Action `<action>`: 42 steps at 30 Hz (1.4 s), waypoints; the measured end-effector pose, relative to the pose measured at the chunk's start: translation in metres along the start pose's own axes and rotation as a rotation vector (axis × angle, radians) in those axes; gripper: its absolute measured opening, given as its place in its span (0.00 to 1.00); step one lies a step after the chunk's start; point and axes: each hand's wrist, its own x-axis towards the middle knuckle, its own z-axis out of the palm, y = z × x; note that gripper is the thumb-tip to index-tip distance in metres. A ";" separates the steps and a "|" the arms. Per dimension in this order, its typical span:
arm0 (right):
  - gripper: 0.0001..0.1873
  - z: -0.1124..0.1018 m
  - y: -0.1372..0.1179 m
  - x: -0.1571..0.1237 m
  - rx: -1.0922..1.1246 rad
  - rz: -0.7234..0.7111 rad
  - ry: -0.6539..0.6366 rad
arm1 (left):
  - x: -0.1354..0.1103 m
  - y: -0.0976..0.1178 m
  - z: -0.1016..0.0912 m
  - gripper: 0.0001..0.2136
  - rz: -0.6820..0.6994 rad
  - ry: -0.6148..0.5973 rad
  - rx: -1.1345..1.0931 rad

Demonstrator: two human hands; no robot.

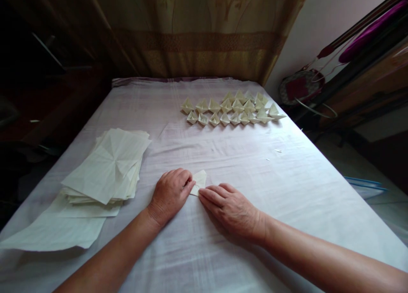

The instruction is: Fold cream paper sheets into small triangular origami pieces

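A small folded piece of white paper [200, 180] lies on the sheet-covered surface between my two hands. My left hand [172, 193] has its fingers curled, thumb and fingertips pinching the paper's left side. On the paper's lower right edge rest the fingertips of my right hand [230, 208], pressed together and reaching flat across the sheet. Part of the paper is hidden under my fingers. To the left of my left hand is a stack of creased square papers [111, 165], its top sheet marked with fold lines that meet in the middle.
Several folded paper boats [215, 119] stand in rows at the far right. A larger paper sheet [57, 231] sticks out beneath the stack. Tiny paper scraps [278, 151] lie at right. A curtain [197, 42] hangs behind the white bedsheet [178, 259]; a bag [301, 86] is beyond the right edge.
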 end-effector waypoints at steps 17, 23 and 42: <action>0.21 0.010 0.000 -0.006 0.080 0.065 0.077 | -0.049 0.000 -0.013 0.16 0.276 0.052 0.189; 0.22 0.012 0.001 -0.009 0.066 0.088 0.053 | -0.049 -0.001 -0.012 0.15 0.272 0.058 0.193; 0.21 0.010 0.004 -0.008 0.083 0.062 0.018 | -0.049 -0.003 -0.009 0.14 0.250 0.066 0.120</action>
